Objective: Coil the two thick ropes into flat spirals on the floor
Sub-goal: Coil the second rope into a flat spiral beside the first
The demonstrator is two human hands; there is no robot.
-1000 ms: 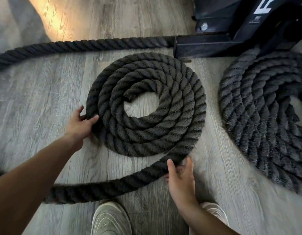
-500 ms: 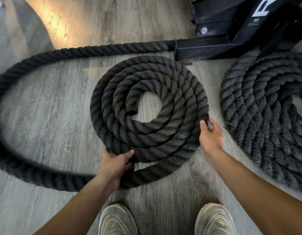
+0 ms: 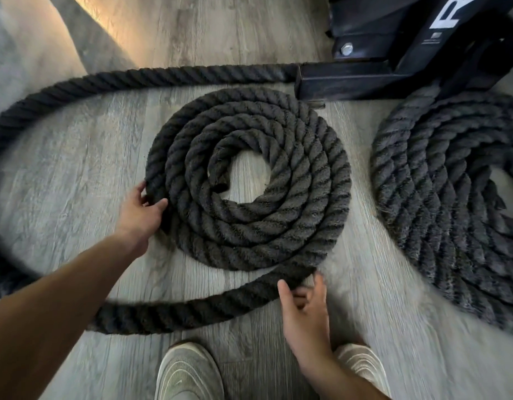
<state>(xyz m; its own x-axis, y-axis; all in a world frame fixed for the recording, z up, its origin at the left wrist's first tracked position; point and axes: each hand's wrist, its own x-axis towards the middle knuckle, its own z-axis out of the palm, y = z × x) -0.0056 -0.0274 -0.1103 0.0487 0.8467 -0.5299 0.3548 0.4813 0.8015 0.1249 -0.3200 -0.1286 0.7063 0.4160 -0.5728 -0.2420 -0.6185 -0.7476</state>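
A thick dark rope lies in a flat spiral (image 3: 249,180) of several turns at the middle of the floor. Its loose tail (image 3: 174,313) leaves the spiral's near right side, curves left past my feet, loops around the far left and runs back to the black frame. My left hand (image 3: 140,215) presses against the spiral's left edge, fingers spread on the outer turn. My right hand (image 3: 304,307) grips the tail just below the spiral, thumb over it. A second rope coil (image 3: 451,203) lies to the right, partly cut off by the frame edge.
A black metal equipment base (image 3: 393,70) stands at the back right, touching both coils' far sides. My two pale shoes (image 3: 189,370) are at the bottom edge. The floor is grey wood plank (image 3: 76,168), with a sunlit patch at the back left.
My left hand moved from the spiral's near edge up to its left side. My right hand moved from the spiral's right side down onto the tail. The tail now lies closer around the spiral.
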